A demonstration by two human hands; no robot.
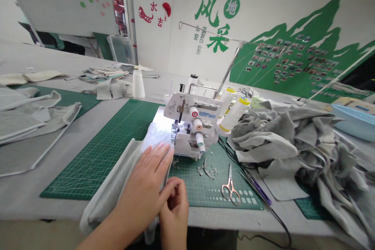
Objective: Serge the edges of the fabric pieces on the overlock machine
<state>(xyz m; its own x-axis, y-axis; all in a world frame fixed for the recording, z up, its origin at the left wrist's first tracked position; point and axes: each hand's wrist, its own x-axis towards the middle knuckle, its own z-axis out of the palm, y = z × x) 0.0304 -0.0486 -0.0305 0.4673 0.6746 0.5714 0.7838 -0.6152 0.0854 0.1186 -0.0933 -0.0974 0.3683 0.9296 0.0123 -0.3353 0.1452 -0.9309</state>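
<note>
A white overlock sewing machine [191, 125] stands on a green cutting mat [96, 156], its lamp lighting the needle area. Grey fabric [125, 175] runs from the table's front edge up to the presser foot. My left hand [146, 181] lies flat on this fabric, fingers stretched toward the foot. Lower and to the right, my right hand [175, 203] has its fingers curled in and pinches the fabric's right edge. Part of that edge is hidden behind my hands.
Small scissors [231, 187] and purple-handled tweezers [258, 187] lie right of the machine beside black cables. A big heap of grey fabric [269, 136] fills the right side, near a blue basin [354, 121]. Cut fabric pieces [32, 125] lie at left. A thread cone [138, 84] stands behind.
</note>
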